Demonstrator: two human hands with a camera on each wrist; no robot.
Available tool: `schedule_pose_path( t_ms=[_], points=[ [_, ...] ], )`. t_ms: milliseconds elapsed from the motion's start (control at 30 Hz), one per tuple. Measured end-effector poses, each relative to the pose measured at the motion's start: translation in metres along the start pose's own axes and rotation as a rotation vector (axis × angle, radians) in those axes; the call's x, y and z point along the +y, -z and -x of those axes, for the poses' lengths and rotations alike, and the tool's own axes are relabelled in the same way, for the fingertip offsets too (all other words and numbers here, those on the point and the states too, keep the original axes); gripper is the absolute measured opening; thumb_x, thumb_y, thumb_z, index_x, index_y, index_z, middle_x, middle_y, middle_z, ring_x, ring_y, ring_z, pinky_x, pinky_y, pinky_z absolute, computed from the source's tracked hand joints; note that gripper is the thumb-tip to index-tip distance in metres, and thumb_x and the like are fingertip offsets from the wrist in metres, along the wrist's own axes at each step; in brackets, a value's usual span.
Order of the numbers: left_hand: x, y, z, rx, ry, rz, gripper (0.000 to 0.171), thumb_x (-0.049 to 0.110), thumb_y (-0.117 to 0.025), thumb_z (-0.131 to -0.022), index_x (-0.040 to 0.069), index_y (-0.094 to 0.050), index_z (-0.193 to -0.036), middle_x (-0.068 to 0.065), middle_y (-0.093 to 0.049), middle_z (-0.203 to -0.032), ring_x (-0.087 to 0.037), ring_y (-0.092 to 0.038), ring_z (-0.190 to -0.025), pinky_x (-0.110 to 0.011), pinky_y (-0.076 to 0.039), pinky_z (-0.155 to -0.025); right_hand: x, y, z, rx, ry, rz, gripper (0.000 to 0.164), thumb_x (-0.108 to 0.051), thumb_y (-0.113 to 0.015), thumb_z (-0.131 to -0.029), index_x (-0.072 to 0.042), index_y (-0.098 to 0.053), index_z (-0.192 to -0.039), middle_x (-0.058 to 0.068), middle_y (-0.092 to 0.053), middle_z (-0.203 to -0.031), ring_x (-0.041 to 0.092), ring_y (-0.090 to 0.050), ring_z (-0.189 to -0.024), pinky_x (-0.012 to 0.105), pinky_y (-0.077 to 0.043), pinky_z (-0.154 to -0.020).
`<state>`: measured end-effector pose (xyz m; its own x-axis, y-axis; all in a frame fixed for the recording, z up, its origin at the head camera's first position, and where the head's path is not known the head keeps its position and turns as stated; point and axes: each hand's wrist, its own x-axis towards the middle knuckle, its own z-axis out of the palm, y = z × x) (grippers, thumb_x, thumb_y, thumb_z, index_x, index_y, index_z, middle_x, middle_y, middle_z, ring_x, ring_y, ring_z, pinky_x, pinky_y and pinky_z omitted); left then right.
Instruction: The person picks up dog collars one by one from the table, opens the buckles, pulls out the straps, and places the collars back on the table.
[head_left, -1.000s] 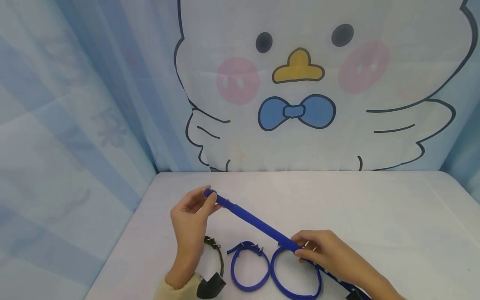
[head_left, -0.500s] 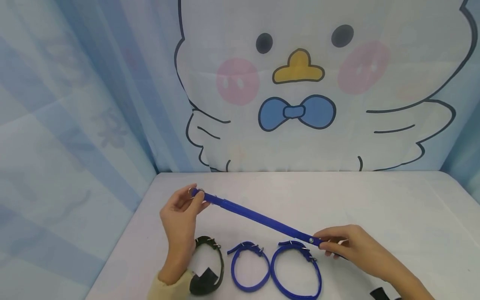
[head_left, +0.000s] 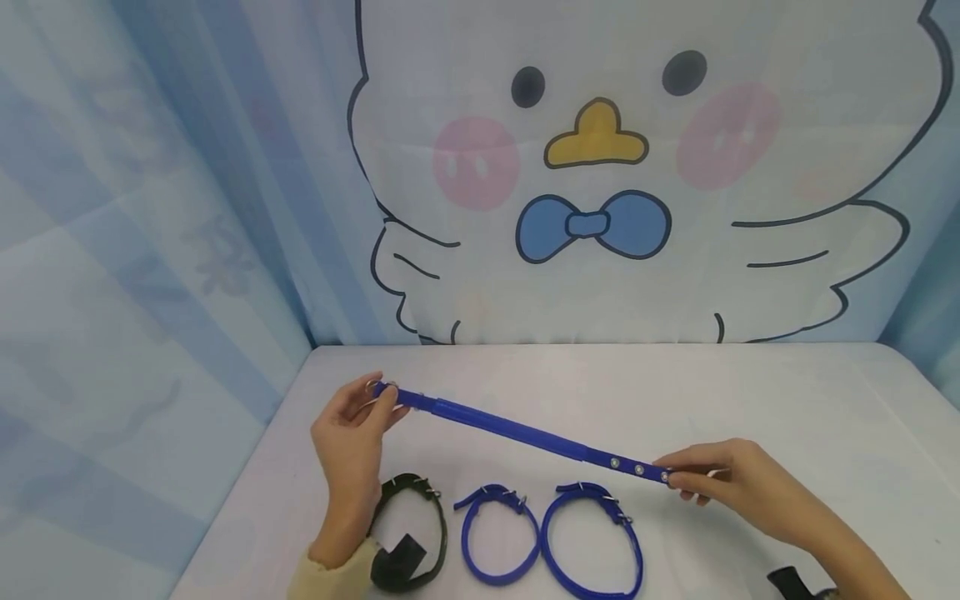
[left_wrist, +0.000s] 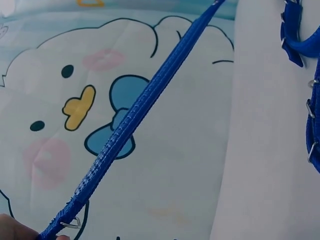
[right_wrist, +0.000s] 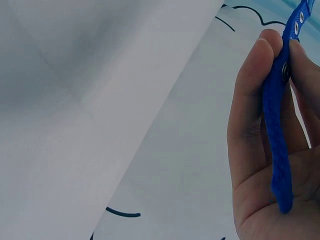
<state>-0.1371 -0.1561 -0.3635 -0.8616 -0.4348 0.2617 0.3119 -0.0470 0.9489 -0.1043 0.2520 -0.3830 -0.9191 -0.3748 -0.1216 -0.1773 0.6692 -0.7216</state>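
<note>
A long blue collar is stretched out straight above the table, its left end higher than its right. My left hand pinches the buckle end between thumb and fingers; a metal ring pokes out there. In the left wrist view the padded middle of the collar runs up and away, with a metal loop near the fingertips. At the other end, my right hand pinches the strap with its eyelets. The right wrist view has the strap's tail hanging in front of the palm.
Three buckled collars lie in a row on the white table: a dark green one partly behind the left wrist, a smaller blue one and a larger blue one. A cartoon-printed curtain stands behind the table.
My right hand has slid along the strap toward its tip and moved right, uncovering the eyelets. My left hand has shifted left with the buckle end, and the collar now lies nearer level.
</note>
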Motion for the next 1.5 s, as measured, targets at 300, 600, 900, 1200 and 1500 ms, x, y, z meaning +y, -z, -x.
schedule_pose_path(
  t_ms=[300,600,900,1200,1500],
  points=[
    [-0.005,0.013,-0.004,0.023,0.031,-0.049,0.025,0.005,-0.073,-0.089,-0.003,-0.068,-0.113,-0.007,-0.069,-0.093,-0.016,-0.072,-0.08,-0.032,-0.061,-0.075,0.01,0.01,0.003,0.04,-0.043,0.068,0.026,-0.019,-0.069,-0.093,-0.005,-0.073,-0.115,-0.002,-0.072,-0.091,0.009,-0.062,-0.073,0.02,-0.056,-0.067],
    [-0.008,0.023,-0.008,0.005,0.092,-0.103,0.027,0.007,-0.072,-0.091,0.0,-0.067,-0.117,-0.004,-0.07,-0.092,-0.014,-0.073,-0.081,-0.031,-0.061,-0.075,0.019,0.017,0.003,0.079,-0.103,0.078,0.028,-0.02,-0.069,-0.093,-0.006,-0.073,-0.116,0.001,-0.074,-0.097,0.008,-0.061,-0.073,0.023,-0.057,-0.072],
    [-0.015,0.027,-0.01,-0.008,0.123,-0.139,0.026,0.006,-0.072,-0.091,-0.001,-0.067,-0.115,-0.006,-0.071,-0.092,-0.015,-0.074,-0.078,-0.03,-0.061,-0.074,0.026,0.023,0.002,0.135,-0.136,0.098,0.029,-0.025,-0.068,-0.094,-0.006,-0.072,-0.116,0.003,-0.073,-0.099,0.009,-0.063,-0.072,0.028,-0.057,-0.072],
    [-0.024,0.026,-0.02,-0.037,0.212,-0.195,0.031,0.013,-0.073,-0.091,0.004,-0.064,-0.12,-0.014,-0.073,-0.103,-0.015,-0.075,-0.077,-0.028,-0.061,-0.075,0.03,0.029,-0.006,0.199,-0.178,0.066,0.031,-0.023,-0.067,-0.095,-0.003,-0.071,-0.118,0.006,-0.073,-0.096,0.012,-0.065,-0.075,0.034,-0.059,-0.075],
    [-0.03,0.023,-0.031,-0.074,0.239,-0.216,0.032,0.012,-0.071,-0.093,0.007,-0.062,-0.123,-0.017,-0.071,-0.108,-0.01,-0.074,-0.081,-0.028,-0.061,-0.076,0.029,0.034,-0.016,0.218,-0.172,0.065,0.031,-0.022,-0.066,-0.097,-0.002,-0.07,-0.12,0.009,-0.073,-0.099,0.013,-0.066,-0.076,0.047,-0.059,-0.082]
  ],
)
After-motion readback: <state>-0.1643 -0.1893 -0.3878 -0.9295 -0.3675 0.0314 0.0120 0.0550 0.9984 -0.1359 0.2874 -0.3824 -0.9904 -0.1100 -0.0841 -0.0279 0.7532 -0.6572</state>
